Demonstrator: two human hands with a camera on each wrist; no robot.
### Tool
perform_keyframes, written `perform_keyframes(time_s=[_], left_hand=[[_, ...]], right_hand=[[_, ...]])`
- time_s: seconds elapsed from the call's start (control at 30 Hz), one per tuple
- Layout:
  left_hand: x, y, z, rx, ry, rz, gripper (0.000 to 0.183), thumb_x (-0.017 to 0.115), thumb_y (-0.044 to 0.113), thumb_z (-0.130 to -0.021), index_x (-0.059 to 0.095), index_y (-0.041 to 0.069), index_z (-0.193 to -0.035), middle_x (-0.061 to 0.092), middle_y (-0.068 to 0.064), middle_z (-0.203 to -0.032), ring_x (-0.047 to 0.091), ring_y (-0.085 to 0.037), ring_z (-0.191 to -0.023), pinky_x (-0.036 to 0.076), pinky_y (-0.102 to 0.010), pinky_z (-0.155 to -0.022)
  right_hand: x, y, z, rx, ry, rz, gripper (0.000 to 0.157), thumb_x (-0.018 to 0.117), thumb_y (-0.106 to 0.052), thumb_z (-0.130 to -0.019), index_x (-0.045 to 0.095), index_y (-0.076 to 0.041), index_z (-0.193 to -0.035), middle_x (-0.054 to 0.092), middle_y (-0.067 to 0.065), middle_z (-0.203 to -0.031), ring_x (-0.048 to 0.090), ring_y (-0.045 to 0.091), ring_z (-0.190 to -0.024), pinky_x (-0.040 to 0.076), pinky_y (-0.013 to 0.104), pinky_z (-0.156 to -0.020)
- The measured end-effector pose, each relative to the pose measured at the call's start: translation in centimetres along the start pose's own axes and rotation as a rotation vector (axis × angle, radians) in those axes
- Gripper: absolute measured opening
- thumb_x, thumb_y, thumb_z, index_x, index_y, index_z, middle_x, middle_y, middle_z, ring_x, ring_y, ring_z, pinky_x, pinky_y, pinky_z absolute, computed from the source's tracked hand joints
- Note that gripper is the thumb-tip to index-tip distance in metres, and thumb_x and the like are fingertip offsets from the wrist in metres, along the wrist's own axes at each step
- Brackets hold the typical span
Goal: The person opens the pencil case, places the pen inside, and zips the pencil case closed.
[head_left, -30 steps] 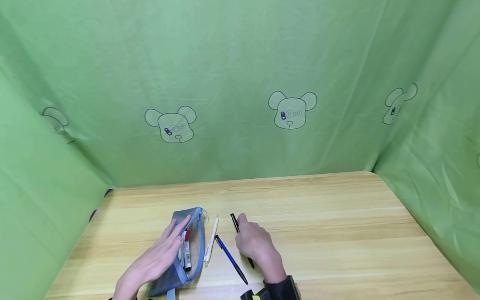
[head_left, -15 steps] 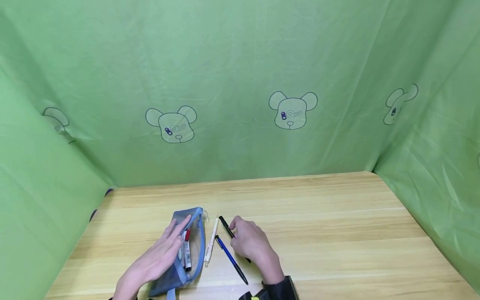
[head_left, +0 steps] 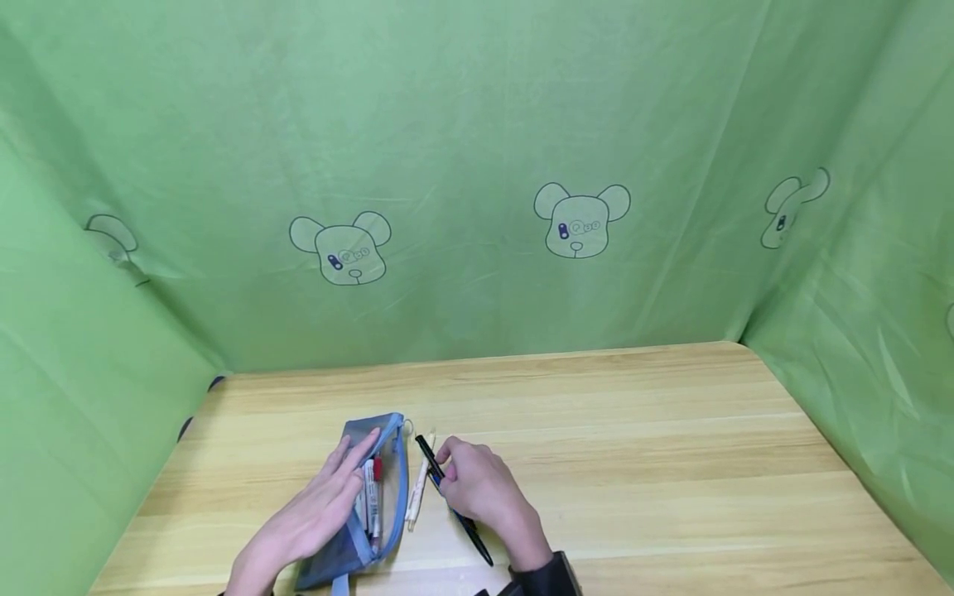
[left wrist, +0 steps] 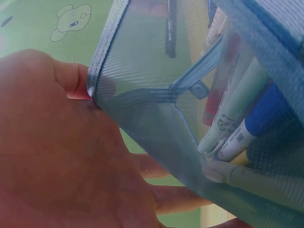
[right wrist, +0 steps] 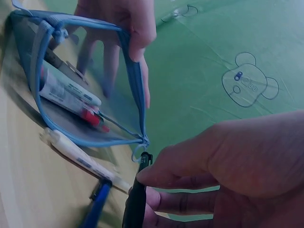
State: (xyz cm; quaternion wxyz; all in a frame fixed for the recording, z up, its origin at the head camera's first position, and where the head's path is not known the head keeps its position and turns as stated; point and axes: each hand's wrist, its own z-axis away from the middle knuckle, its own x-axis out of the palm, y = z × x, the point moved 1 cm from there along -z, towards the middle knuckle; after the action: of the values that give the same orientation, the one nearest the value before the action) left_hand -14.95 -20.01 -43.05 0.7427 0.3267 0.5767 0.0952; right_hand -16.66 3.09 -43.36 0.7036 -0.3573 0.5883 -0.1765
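A blue mesh pencil case (head_left: 322, 567) lies unzipped on the table. My left hand (head_left: 316, 509) holds its upper edge, thumb at the zipper and fingers spread behind the mesh. Inside, markers show, one with a red cap (right wrist: 90, 115) and one with a blue cap (left wrist: 266, 109). My right hand (head_left: 484, 488) pinches a black pen (head_left: 428, 454) between thumb and fingers, to the right of the case opening. Below that pen lies a blue pen (right wrist: 97, 206) with a black grip, partly covered. A white pen (head_left: 416, 501) rests between it and the case.
The wooden table (head_left: 671, 463) extends to the right and behind the hands. Green cloth (head_left: 462, 306) with printed bear heads hangs at the back and on both sides. A small ring (head_left: 407, 427) hangs at the case's far corner.
My right hand has carried the black pen leftward, over the blue and white pens towards the case. The markers inside the case have shifted slightly; the left hand stays in place.
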Motion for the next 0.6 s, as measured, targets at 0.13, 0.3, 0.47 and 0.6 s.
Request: perform_keyframes(time_s=[0.13, 0.3, 0.47, 0.6], left_hand=[[0.0, -0.1, 0.0, 0.001, 0.005, -0.003, 0.052, 0.022, 0.027, -0.11, 0.015, 0.016, -0.16, 0.006, -0.03, -0.159, 0.01, -0.046, -0.143, 0.027, -0.077, -0.099], [0.0, -0.2, 0.1, 0.006, 0.013, -0.007, 0.052, 0.025, 0.025, -0.11, 0.016, 0.016, -0.16, 0.007, -0.031, -0.159, 0.01, -0.046, -0.143, 0.027, -0.076, -0.099], [0.0, -0.2, 0.1, 0.006, 0.011, -0.007, 0.052, 0.024, 0.026, -0.11, 0.016, 0.017, -0.16, 0.008, -0.032, -0.159, 0.011, -0.046, -0.143, 0.028, -0.076, -0.099], [0.1, -0.1, 0.0, -0.005, 0.01, -0.006, 0.052, 0.025, 0.026, -0.11, 0.017, 0.018, -0.16, 0.007, -0.033, -0.158, 0.013, -0.048, -0.142, 0.029, -0.077, -0.098]], right_hand=[[0.4, -0.4, 0.0, -0.011, -0.002, -0.005, 0.027, 0.068, -0.003, -0.079, 0.067, -0.007, -0.105, 0.057, -0.007, -0.073, 0.052, 0.01, -0.063, 0.048, 0.029, -0.06], [0.9, -0.9, -0.1, -0.033, 0.024, -0.012, 0.027, 0.071, -0.004, -0.078, 0.069, -0.008, -0.105, 0.056, -0.009, -0.07, 0.051, 0.008, -0.06, 0.048, 0.028, -0.057], [1.6, -1.4, -0.4, -0.03, 0.044, -0.047, 0.026, 0.071, -0.004, -0.078, 0.071, -0.006, -0.104, 0.058, -0.009, -0.07, 0.053, 0.007, -0.061, 0.049, 0.028, -0.057], [2.5, -1.6, -0.8, -0.011, 0.036, -0.113, 0.026, 0.072, -0.004, -0.078, 0.071, -0.005, -0.104, 0.063, -0.005, -0.073, 0.058, 0.009, -0.065, 0.053, 0.029, -0.059]])
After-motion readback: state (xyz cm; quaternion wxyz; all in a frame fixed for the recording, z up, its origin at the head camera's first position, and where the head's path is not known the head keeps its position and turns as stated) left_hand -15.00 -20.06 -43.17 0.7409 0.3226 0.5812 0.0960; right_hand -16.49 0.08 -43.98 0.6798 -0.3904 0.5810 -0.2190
